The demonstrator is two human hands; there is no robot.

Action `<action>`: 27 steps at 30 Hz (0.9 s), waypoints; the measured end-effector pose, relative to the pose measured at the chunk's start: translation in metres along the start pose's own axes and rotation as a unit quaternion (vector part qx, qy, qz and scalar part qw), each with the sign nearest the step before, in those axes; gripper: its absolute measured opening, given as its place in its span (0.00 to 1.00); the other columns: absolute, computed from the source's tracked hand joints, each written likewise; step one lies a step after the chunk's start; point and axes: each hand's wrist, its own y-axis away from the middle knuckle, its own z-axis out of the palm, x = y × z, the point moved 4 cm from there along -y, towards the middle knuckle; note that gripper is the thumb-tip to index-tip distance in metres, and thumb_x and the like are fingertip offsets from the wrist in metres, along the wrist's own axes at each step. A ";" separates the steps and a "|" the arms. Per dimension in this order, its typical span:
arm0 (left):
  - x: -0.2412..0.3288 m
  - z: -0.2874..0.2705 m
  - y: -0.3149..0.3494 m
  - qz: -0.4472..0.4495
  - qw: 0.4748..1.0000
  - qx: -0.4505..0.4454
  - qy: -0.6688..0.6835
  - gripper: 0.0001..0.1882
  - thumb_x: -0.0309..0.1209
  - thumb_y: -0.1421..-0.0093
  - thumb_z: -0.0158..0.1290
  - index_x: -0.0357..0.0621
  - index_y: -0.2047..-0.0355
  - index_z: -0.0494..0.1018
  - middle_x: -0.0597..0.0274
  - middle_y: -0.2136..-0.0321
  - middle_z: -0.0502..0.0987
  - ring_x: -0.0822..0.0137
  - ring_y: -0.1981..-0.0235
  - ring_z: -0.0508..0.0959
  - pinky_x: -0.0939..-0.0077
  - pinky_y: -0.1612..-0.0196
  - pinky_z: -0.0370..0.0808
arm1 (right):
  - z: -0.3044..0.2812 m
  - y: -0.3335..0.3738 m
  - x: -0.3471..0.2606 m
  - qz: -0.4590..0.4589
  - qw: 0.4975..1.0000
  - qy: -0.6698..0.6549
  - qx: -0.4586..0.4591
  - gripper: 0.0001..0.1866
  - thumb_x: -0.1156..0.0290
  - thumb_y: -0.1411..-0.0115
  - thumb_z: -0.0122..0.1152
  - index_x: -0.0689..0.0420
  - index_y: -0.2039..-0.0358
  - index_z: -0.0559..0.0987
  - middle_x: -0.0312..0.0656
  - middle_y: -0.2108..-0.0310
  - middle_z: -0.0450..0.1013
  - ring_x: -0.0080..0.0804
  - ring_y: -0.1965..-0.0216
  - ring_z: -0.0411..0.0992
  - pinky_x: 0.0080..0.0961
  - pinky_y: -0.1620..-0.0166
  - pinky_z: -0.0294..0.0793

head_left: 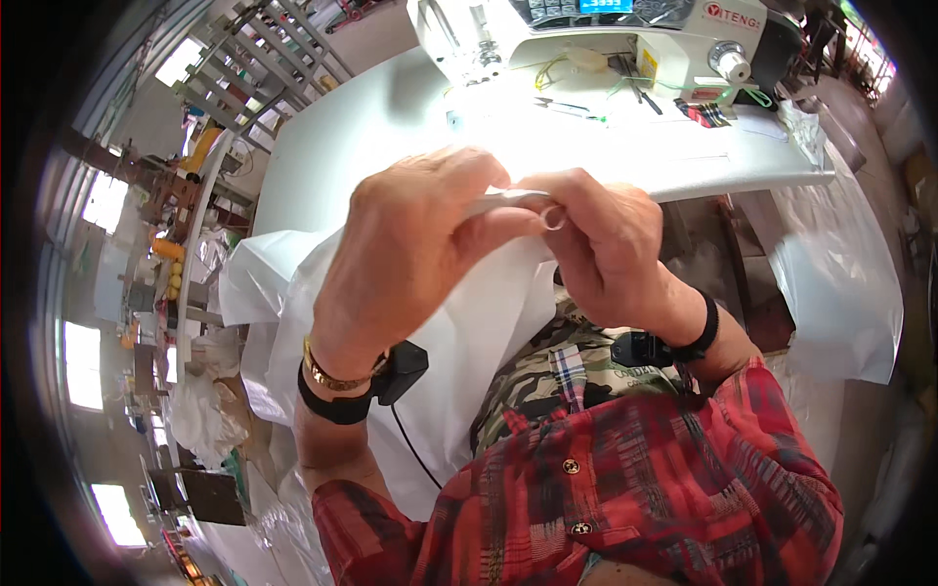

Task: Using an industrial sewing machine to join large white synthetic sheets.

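Both my hands meet at chest height in front of the sewing table's near edge. My left hand pinches the folded or rolled edge of a thin white sheet between thumb and fingers. Close against it, my right hand is closed on the same edge, where a small curled loop of the material shows at the fingertips. From there the sheet hangs over my lap and spreads to the left. Whether it is cloth or plastic film, I cannot tell.
A white sewing machine stands at the back of the white table. Tweezers, a plaid scrap and green cord lie near it. Translucent sheeting hangs at the right. Metal racks stand far left.
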 end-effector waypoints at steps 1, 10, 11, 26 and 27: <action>-0.002 0.002 -0.003 -0.024 0.998 -0.050 0.004 0.15 0.35 0.43 0.62 0.36 0.68 0.73 0.49 0.77 0.73 0.48 0.75 0.72 0.63 0.73 0.68 | -0.001 -0.002 -0.001 0.020 1.000 -0.015 -0.016 0.07 0.78 0.39 0.56 0.59 0.60 0.73 0.44 0.76 0.73 0.45 0.75 0.74 0.33 0.72 0.71; -0.052 -0.004 0.007 -0.086 0.986 0.083 0.116 0.15 0.29 0.45 0.66 0.34 0.76 0.71 0.73 0.82 0.59 0.81 0.78 0.58 0.82 0.77 0.55 | 0.030 0.001 0.032 0.150 0.973 -0.171 -0.023 0.13 0.66 0.33 0.55 0.65 0.58 0.74 0.52 0.75 0.72 0.47 0.74 0.73 0.34 0.69 0.70; -0.056 -0.009 0.009 -0.085 0.987 0.078 0.113 0.15 0.29 0.45 0.66 0.34 0.76 0.71 0.73 0.82 0.59 0.81 0.78 0.58 0.82 0.77 0.55 | 0.039 0.008 0.037 0.175 0.967 -0.177 -0.051 0.15 0.65 0.34 0.57 0.65 0.56 0.74 0.51 0.71 0.73 0.44 0.71 0.74 0.31 0.65 0.72; -0.080 -0.041 0.016 -0.090 0.942 0.321 -0.028 0.06 0.28 0.43 0.65 0.38 0.69 0.81 0.70 0.74 0.79 0.81 0.73 0.74 0.86 0.69 0.70 | 0.078 0.106 0.108 0.190 0.977 -0.051 -0.080 0.10 0.65 0.35 0.54 0.58 0.62 0.77 0.52 0.72 0.74 0.54 0.68 0.74 0.45 0.63 0.74; -0.080 -0.040 0.012 -0.089 0.943 0.321 -0.029 0.06 0.28 0.43 0.65 0.38 0.69 0.81 0.70 0.74 0.79 0.81 0.73 0.74 0.86 0.69 0.70 | 0.078 0.109 0.109 0.189 0.977 -0.052 -0.080 0.10 0.65 0.35 0.54 0.58 0.62 0.77 0.52 0.72 0.74 0.54 0.68 0.74 0.45 0.63 0.74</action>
